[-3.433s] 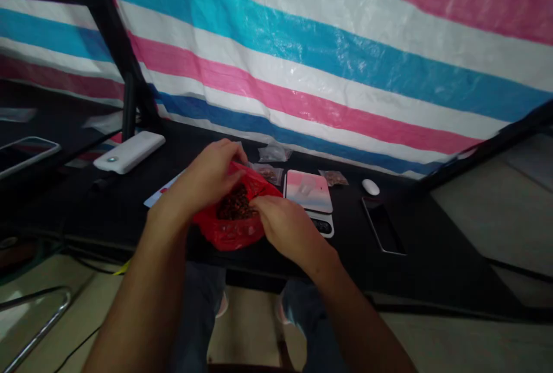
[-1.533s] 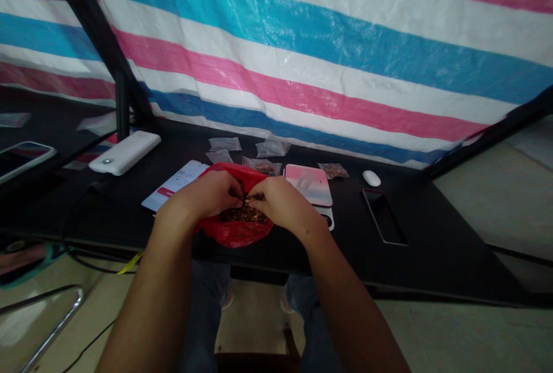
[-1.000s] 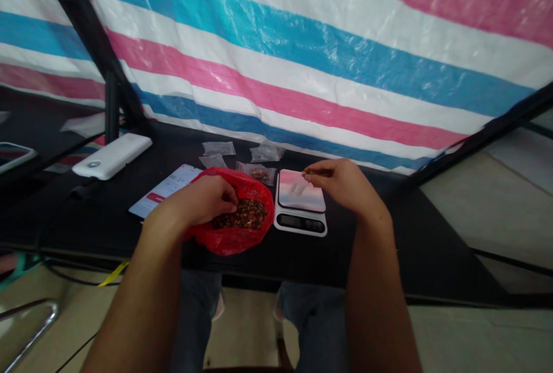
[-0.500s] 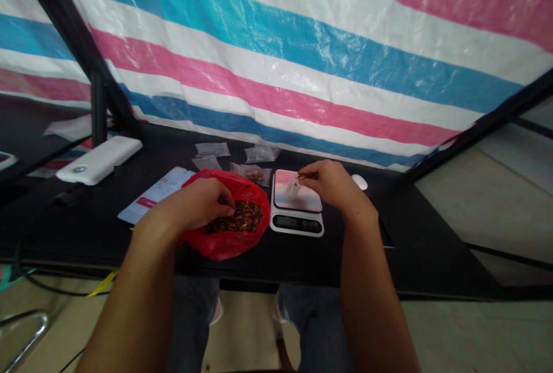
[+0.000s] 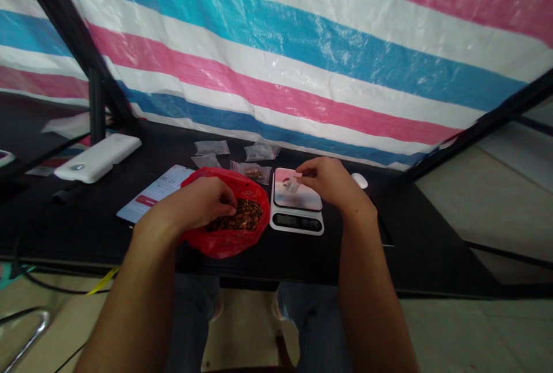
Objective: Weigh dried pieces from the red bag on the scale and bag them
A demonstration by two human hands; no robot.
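The left hand (image 5: 194,203) is half closed, its fingers (image 5: 227,203) inside the mouth of a red plastic bag (image 5: 224,244) among dark brown dried pieces (image 5: 244,216); whether they grip any cannot be told. The right hand (image 5: 330,180) is curled above a digital kitchen scale (image 5: 297,222), its hold also unclear, beside a clear sachet (image 5: 292,185) on the platform. The bag lies at 9 o'clock from the scale. Caution: a loose pinch may drop pieces, and knocking the scale may shift the sachet.
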